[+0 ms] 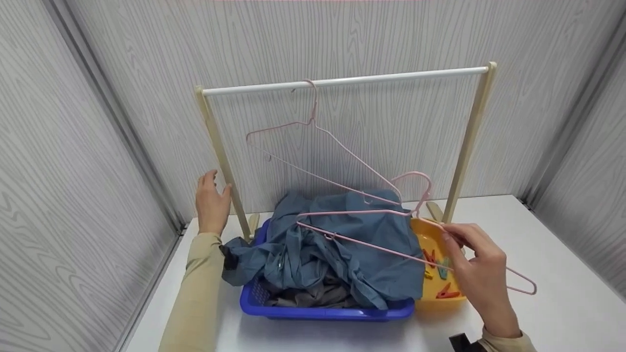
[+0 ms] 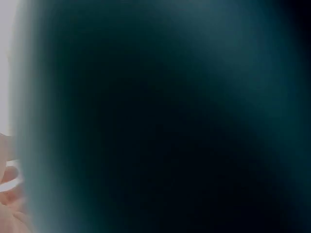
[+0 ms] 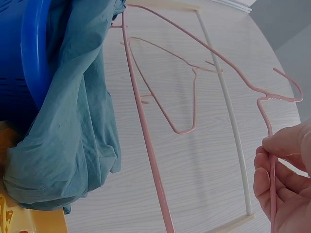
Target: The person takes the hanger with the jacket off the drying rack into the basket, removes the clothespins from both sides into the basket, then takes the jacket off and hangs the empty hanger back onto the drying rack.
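Note:
Between thumb and fingers, my right hand (image 1: 481, 266) pinches one shoulder of a pink clothes hanger (image 1: 362, 212), whose hook points up. That hanger (image 3: 150, 155) spans in front of the basket in the head view. My left hand (image 1: 213, 205) is raised beside the rack's left post, fingers relaxed, holding nothing I can see. A crumpled blue garment (image 1: 376, 244) lies over a blue basket (image 1: 337, 314), with dark grey cloth (image 1: 318, 296) beneath it. Blurred dark teal fabric (image 2: 146, 116) fills most of the left wrist view, leaving only a few fingers at its edge.
A drying rack with a white bar (image 1: 391, 78) stands behind the basket. Another pink hanger (image 1: 352, 152) hangs from it. To the basket's right, a yellow tray (image 1: 430, 304) holds several coloured clothespins (image 1: 447, 292). Patterned panels surround the white table (image 1: 538, 244).

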Available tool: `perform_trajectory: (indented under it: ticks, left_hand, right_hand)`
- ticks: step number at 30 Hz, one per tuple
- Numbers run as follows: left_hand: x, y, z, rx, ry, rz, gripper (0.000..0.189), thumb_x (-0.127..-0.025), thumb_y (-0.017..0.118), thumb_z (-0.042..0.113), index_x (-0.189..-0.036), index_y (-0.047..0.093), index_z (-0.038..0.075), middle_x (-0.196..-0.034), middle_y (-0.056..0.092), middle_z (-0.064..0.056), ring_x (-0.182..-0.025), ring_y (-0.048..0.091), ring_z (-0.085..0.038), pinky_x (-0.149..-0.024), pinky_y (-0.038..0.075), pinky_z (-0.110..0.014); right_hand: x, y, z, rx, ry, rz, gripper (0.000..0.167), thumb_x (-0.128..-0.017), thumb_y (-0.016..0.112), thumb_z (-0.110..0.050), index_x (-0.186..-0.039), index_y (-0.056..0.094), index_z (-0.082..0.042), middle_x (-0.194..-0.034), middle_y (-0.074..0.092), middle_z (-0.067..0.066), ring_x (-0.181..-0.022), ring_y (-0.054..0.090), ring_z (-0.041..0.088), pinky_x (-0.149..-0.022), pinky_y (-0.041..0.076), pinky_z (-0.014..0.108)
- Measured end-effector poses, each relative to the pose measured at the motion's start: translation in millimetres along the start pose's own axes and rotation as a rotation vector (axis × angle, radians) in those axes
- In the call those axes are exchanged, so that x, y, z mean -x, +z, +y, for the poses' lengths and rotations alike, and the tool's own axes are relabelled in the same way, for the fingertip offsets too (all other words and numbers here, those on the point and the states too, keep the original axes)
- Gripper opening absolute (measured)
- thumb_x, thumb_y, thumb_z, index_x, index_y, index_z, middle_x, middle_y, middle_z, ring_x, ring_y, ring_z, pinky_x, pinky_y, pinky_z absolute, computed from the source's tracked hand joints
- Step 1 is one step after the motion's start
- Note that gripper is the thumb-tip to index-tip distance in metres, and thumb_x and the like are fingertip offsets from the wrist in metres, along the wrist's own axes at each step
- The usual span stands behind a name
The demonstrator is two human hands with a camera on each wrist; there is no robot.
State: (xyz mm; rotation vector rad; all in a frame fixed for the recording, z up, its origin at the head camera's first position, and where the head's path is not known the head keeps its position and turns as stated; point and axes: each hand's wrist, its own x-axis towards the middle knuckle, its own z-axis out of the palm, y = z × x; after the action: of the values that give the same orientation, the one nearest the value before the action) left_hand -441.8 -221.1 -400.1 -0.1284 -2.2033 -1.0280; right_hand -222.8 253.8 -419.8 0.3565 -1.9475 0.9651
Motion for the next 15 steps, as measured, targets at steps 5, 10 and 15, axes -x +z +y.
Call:
perform_trajectory:
  ticks: [5,10,15]
  left_hand:
    - [-3.7,13.6,-5.4,0.083,-0.066,0.002,0.037,-0.095,0.065,0.008,-0.129,0.055,-0.002,-0.115,0.060,-0.023,-0.104,0.060,-0.036,-0.088,0.046,-0.047]
    - [-2.3,21.2,-7.8,0.156,-0.131,0.050,0.024,-0.097,0.061,0.006,-0.120,0.060,-0.001,-0.106,0.063,-0.019,-0.094,0.062,-0.031,-0.081,0.049,-0.043]
    - [-3.8,24.4,-6.6,0.174,-0.126,0.093,0.020,-0.097,0.060,0.005,-0.116,0.063,-0.001,-0.103,0.064,-0.018,-0.091,0.061,-0.030,-0.079,0.049,-0.042]
  right_hand:
    - [3.1,1,4,0.016,0.024,-0.010,0.031,-0.083,0.072,0.012,-0.109,0.072,-0.004,-0.099,0.067,0.007,-0.089,0.060,0.007,-0.082,0.047,0.012]
    - [5.1,5,12,0.023,0.021,-0.004,0.031,-0.082,0.072,0.013,-0.108,0.072,-0.004,-0.097,0.067,0.007,-0.087,0.060,0.007,-0.080,0.046,0.010]
    - [5.3,8,19,0.036,0.099,-0.018,0.023,-0.086,0.071,0.005,-0.107,0.072,-0.004,-0.096,0.066,0.003,-0.085,0.060,0.009,-0.080,0.047,0.011]
